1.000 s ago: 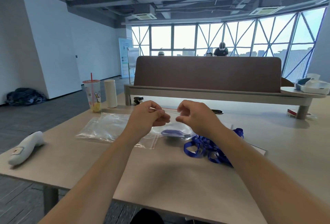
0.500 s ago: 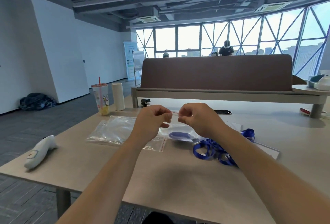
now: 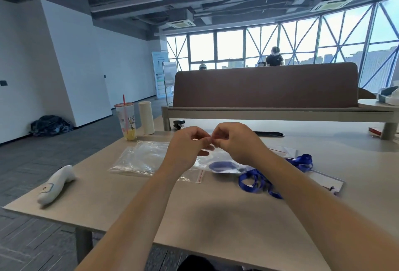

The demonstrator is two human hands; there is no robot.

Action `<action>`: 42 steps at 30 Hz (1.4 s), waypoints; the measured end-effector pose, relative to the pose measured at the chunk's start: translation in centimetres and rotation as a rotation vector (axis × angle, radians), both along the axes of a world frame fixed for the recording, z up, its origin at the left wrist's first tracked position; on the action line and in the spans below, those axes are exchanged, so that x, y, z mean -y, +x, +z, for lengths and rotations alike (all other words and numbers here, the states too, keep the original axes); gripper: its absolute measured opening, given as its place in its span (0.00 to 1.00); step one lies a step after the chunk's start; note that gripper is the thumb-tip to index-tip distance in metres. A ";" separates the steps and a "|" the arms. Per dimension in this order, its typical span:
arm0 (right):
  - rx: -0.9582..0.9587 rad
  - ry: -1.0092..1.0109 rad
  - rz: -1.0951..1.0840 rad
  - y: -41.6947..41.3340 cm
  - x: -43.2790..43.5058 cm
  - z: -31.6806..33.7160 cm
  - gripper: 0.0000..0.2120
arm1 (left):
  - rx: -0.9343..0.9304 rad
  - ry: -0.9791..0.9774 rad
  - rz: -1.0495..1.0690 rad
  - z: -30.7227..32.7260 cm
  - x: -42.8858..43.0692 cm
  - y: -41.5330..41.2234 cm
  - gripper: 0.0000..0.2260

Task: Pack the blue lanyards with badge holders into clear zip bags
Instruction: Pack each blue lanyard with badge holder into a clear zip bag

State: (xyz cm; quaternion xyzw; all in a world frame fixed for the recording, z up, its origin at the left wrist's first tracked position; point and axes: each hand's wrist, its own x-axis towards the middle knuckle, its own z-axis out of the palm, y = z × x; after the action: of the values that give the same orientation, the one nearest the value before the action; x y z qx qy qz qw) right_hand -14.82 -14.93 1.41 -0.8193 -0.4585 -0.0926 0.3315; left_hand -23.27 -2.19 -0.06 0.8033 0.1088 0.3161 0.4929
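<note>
Zip bag [image 3: 218, 159] with one blue lanyard [image 3: 223, 166] inside: low over table [image 3: 216, 216], centre | spare bags [image 3: 140, 158]: flat, to its left | loose lanyards [image 3: 257, 182]: heaped, to its right | my left hand [image 3: 187, 147] and right hand [image 3: 235, 141]: fingertips meeting, both pinching the bag's top edge.

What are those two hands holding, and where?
The left hand and right hand both pinch a clear zip bag by its top edge.
</note>
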 end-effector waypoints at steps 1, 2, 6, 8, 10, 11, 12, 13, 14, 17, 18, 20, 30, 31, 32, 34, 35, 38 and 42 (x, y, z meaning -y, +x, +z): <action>0.001 0.002 -0.005 0.0 -0.1 0.0 0.07 | -0.003 0.036 0.022 -0.1 -0.1 0.0 0.02; 0.001 0.003 -0.008 -0.1 -0.1 0.1 0.06 | -0.008 0.074 0.046 -0.1 -0.3 0.0 0.01; -0.027 -0.017 0.007 -0.2 -0.1 0.2 0.07 | -0.040 0.185 0.100 -0.3 -0.8 -0.1 0.03; -0.043 -0.025 0.017 -0.3 -0.2 0.2 0.06 | -0.044 0.195 0.098 -0.2 -0.7 -0.2 0.03; -0.059 -0.028 0.028 -0.2 -0.1 0.3 0.04 | -0.045 0.195 0.098 -0.2 -0.7 -0.2 0.04; -0.064 -0.032 0.029 -0.2 0.0 0.3 0.03 | -0.046 0.192 0.101 -0.3 -0.7 -0.2 0.04; -0.068 -0.039 0.026 -0.1 0.1 0.3 0.02 | -0.046 0.180 0.103 -0.4 -0.8 -0.2 0.04; -0.069 -0.049 0.020 0.0 0.3 0.4 0.02 | -0.042 0.161 0.104 -0.4 -0.8 -0.1 0.03; -0.069 -0.062 0.013 0.1 0.6 0.4 0.02 | -0.038 0.142 0.105 -0.5 -0.8 -0.1 0.03; -0.078 -0.099 -0.005 0.4 1.4 0.6 0.03 | -0.034 0.100 0.105 -0.8 -0.9 -0.1 0.03; -0.085 -0.103 -0.007 0.5 1.7 0.6 0.03 | -0.029 0.087 0.102 -0.8 -0.9 -0.2 0.03; -0.083 -0.114 -0.008 0.6 1.8 0.8 0.04 | -0.025 0.074 0.096 -0.9 -0.8 -0.1 0.03; 0.030 -0.172 0.000 -0.1 0.8 0.6 0.03 | -0.115 0.314 0.121 -0.4 -0.1 0.7 0.03; 0.022 -0.170 -0.003 0.1 0.9 0.4 0.03 | -0.117 0.326 0.131 -0.4 -0.1 0.8 0.03; 0.014 -0.171 -0.009 0.3 1.0 0.3 0.04 | -0.121 0.337 0.142 -0.5 -0.1 0.8 0.03; -0.001 -0.180 -0.027 0.8 1.5 0.2 0.04 | -0.130 0.333 0.154 -0.5 -0.3 0.8 0.03; -0.007 -0.188 -0.037 1.1 1.8 0.2 0.04 | -0.130 0.320 0.154 -0.5 -0.4 0.7 0.03; 0.000 -0.213 -0.056 1.9 2.8 0.3 0.04 | -0.123 0.280 0.147 -0.4 -0.9 0.1 0.03; 0.018 -0.230 -0.051 2.2 3.8 0.6 0.04 | -0.151 0.319 0.140 -0.2 -1.2 -0.3 0.04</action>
State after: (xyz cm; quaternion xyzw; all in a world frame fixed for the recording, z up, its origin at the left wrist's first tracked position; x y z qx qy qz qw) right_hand -12.60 -18.73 2.00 -0.8624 -0.4482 -0.0554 0.2288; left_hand -23.56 -0.99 -0.21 0.8832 0.1494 0.3016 0.3265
